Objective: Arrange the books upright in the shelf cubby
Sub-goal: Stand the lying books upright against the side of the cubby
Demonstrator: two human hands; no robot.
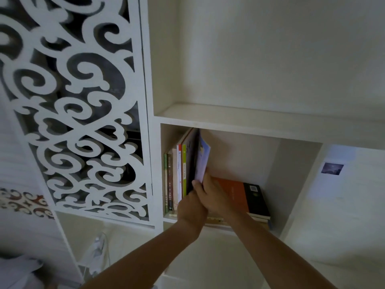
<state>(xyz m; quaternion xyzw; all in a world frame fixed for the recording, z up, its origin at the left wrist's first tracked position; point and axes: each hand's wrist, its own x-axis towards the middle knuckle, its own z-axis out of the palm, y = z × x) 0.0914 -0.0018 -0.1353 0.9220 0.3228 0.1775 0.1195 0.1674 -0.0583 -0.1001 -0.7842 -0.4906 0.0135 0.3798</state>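
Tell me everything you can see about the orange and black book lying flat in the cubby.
The orange and black book lies flat on the cubby floor, topping a short stack of flat books. Its cover looks like matte paper, orange toward the left and black toward the right, with a small white code patch near the far corner. It is closed. The right hand overlaps its left part; contact is unclear.

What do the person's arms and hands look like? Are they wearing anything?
Both forearms are bare, with no sleeves showing. The left hand and right hand wear no gloves, and no watch, bracelet or ring shows. The picture is too blurry to show the fingernails.
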